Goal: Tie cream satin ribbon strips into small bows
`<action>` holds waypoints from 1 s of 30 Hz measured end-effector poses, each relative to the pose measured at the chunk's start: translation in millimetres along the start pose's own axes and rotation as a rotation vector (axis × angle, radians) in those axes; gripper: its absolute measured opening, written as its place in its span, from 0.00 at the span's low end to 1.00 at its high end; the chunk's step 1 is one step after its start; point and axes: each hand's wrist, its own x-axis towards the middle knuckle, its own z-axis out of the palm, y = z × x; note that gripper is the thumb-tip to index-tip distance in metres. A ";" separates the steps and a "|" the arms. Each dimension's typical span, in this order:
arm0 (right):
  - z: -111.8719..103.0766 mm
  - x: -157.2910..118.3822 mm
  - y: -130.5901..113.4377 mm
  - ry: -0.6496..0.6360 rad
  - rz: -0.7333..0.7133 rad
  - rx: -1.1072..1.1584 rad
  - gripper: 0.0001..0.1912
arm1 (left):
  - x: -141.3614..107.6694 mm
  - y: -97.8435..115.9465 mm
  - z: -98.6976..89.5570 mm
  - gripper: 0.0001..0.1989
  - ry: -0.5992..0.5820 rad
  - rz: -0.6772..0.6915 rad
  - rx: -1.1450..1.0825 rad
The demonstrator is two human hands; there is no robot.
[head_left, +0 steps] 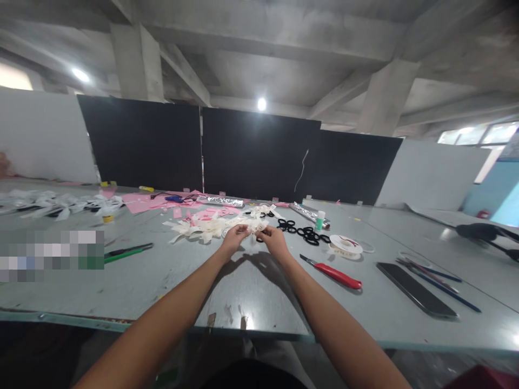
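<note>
My left hand (233, 241) and my right hand (275, 241) meet over the middle of the table, fingers pinched close together. Between the fingertips is a cream ribbon strip (252, 229). A bit of black ring shows under my right fingers, but I cannot tell whether it is held too. Just beyond and left of my hands spreads a pile of cream ribbon strips (203, 228). Several black hair ties (310, 235) lie to the right, beside a ribbon spool (346, 244). A red-handled craft knife (336, 274) rests near my right forearm.
On the right lie a black phone (416, 289) and tweezers (430, 275). A glue stick (320, 220) stands near foil-wrapped bundles (221, 201). Pink paper scraps (141, 203) lie behind. At left are a green cutter (127, 253) and white ribbon bows (65, 205). Black panels (259, 151) close off the back.
</note>
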 end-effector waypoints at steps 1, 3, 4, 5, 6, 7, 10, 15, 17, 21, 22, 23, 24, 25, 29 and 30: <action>0.0 0.3 0.2 -0.033 0.028 0.113 0.12 | -0.3 1.0 0.2 0.11 -0.024 0.014 0.000; 0.0 0.0 0.4 -0.060 0.060 0.262 0.14 | -0.7 1.9 0.7 0.12 -0.120 0.037 -0.012; 0.0 -0.4 0.3 -0.052 0.070 0.293 0.14 | -0.6 1.7 1.1 0.13 -0.157 0.047 -0.023; 0.0 -0.9 0.3 -0.040 0.078 0.302 0.15 | -0.3 1.3 1.6 0.14 -0.172 0.058 -0.040; -0.1 -1.4 0.2 -0.028 0.085 0.297 0.14 | 0.0 0.8 2.1 0.15 -0.167 0.067 -0.059; 0.0 -1.8 0.1 -0.020 0.090 0.283 0.14 | 0.5 0.3 2.6 0.16 -0.146 0.073 -0.077; 1.2 -2.6 0.2 -0.022 0.100 0.255 0.13 | 1.5 0.1 3.5 0.19 -0.057 0.083 -0.106; 5.6 -3.3 0.4 -0.084 0.220 0.401 0.16 | -0.4 3.1 4.2 0.21 -0.015 0.096 -0.141; 5.7 -4.1 -0.6 -0.085 0.246 0.438 0.17 | -1.9 3.2 4.4 0.22 -0.056 0.054 -0.146; 2.9 -4.9 -1.6 -0.081 0.239 0.431 0.19 | -2.6 0.0 3.8 0.22 -0.189 -0.026 -0.113; 2.3 -4.6 -0.8 -0.076 0.229 0.399 0.19 | -2.2 -1.1 3.4 0.22 -0.192 -0.026 -0.105; 1.9 -4.1 0.4 -0.067 0.212 0.354 0.18 | -1.8 -2.1 3.0 0.21 -0.184 -0.024 -0.101; 1.7 -3.5 2.0 -0.055 0.192 0.303 0.17 | -1.3 -3.0 2.6 0.21 -0.175 -0.022 -0.099; 1.6 -2.9 3.6 -0.044 0.173 0.253 0.17 | -1.0 -3.7 2.3 0.21 -0.169 -0.022 -0.098; 1.1 -2.8 6.8 -0.050 0.130 0.141 0.18 | -1.2 -3.9 1.7 0.19 -0.191 -0.028 -0.137; 0.6 -3.4 6.3 -0.059 0.129 0.128 0.18 | -1.6 -3.6 1.7 0.19 -0.204 -0.026 -0.155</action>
